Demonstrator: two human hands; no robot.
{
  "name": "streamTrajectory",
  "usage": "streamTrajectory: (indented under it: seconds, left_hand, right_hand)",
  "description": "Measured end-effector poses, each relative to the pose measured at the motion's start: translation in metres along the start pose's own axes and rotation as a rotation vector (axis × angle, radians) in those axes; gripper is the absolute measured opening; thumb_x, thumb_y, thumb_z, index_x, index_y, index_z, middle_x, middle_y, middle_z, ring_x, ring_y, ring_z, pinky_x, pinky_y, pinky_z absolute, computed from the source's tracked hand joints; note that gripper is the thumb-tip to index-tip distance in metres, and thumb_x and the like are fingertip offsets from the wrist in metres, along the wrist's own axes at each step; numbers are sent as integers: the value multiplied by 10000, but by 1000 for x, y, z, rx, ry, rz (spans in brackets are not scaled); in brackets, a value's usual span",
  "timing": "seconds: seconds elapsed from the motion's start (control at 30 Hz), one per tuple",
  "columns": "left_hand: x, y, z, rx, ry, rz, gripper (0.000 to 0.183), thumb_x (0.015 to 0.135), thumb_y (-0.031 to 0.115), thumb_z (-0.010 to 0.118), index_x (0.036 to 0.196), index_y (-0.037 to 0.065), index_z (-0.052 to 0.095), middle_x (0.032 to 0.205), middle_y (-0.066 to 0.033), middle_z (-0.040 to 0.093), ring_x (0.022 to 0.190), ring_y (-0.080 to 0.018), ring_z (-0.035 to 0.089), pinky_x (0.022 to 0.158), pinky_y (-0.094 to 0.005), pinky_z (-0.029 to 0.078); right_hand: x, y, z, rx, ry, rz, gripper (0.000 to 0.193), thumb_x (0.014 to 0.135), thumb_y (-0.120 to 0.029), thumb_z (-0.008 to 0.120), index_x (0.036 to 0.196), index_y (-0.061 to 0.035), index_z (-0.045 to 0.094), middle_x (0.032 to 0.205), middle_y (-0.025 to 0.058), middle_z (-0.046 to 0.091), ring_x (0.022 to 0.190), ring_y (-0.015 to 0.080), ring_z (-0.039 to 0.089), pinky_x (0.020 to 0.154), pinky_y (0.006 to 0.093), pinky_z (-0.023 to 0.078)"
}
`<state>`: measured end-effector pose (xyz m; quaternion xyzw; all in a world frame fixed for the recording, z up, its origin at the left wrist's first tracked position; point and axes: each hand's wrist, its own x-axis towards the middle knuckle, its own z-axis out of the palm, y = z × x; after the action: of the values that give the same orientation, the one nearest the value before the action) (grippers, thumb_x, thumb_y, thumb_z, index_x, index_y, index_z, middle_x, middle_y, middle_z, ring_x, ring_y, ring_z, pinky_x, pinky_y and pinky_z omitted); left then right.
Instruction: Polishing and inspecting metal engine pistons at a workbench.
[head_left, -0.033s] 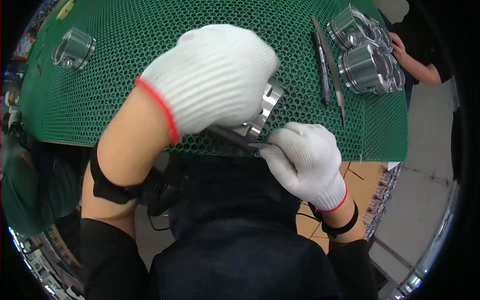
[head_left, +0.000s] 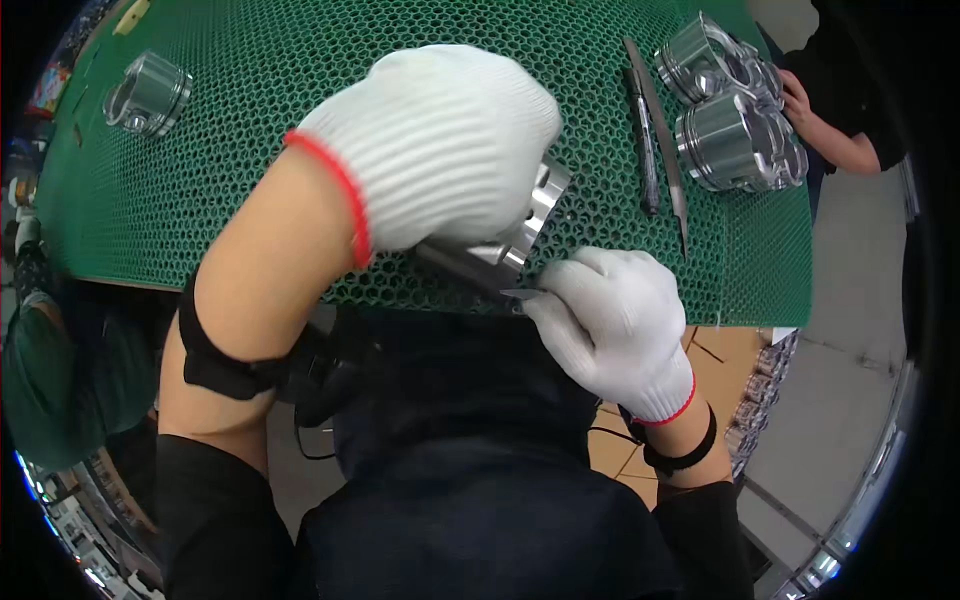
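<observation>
My left hand (head_left: 440, 150), in a white knit glove with a red cuff, is clamped over a shiny metal piston (head_left: 535, 215) at the near edge of the green honeycomb mat (head_left: 250, 100). Most of the piston is hidden under the glove. My right hand (head_left: 615, 320), gloved the same way, pinches a thin metal tool (head_left: 520, 293). The tool's tip points left and meets the piston's lower side.
Two more pistons (head_left: 735, 140) stand at the mat's far right, and one piston (head_left: 150, 93) at the far left. A dark pen (head_left: 645, 130) and a slim metal tool (head_left: 668, 150) lie beside the right pistons. Another person's hand (head_left: 795, 95) is at the right edge.
</observation>
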<state>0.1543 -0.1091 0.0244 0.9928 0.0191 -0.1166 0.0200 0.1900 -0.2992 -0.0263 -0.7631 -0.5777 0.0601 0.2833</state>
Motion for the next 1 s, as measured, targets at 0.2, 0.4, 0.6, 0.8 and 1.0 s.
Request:
streamTrajectory:
  seconds: [0.2, 0.4, 0.6, 0.8, 1.0]
  left_hand:
    - [-7, -5, 0, -122, 30, -21, 335, 763, 78, 670, 1096, 111, 695, 1007, -141, 699, 959, -313, 678, 822, -404, 559]
    - [-68, -36, 79, -906, 950, -151, 479, 842, 80, 674, 1293, 16, 527, 1300, -180, 578, 1156, -320, 606, 973, -392, 528]
    - [-105, -31, 121, -1019, 783, -62, 1323, 531, 189, 948, 1524, -13, 99, 1476, -227, 387, 1385, -325, 379, 1135, -417, 352]
    - [-122, -40, 130, -1161, 691, -218, 724, 746, 164, 827, 1338, -78, 487, 1228, -186, 621, 1093, -244, 629, 957, -361, 499]
    - [-62, -65, 86, -585, 604, 180, 445, 806, 175, 707, 1228, 65, 621, 1323, -191, 550, 1198, -398, 546, 1003, -460, 465]
  right_hand:
    - [-12, 10, 4, -135, -182, 17, 240, 839, -290, 683, 696, -109, 616, 626, 84, 562, 575, 294, 613, 551, 399, 495]
    - [-53, 22, -7, 261, -35, 309, 82, 790, -88, 634, 816, -19, 672, 746, 130, 662, 678, 299, 656, 640, 370, 510]
    - [-13, -3, -8, 720, -359, 398, 180, 840, -171, 581, 837, -19, 679, 821, 117, 701, 755, 276, 682, 695, 339, 535]
    - [-52, -2, -6, 1003, -241, 731, 298, 714, -230, 525, 750, 35, 659, 685, 98, 641, 501, 101, 507, 458, 236, 399]
    - [-49, -5, -8, 1090, -336, 698, 322, 880, -243, 530, 871, 45, 671, 699, 74, 639, 545, 87, 499, 512, 226, 408]
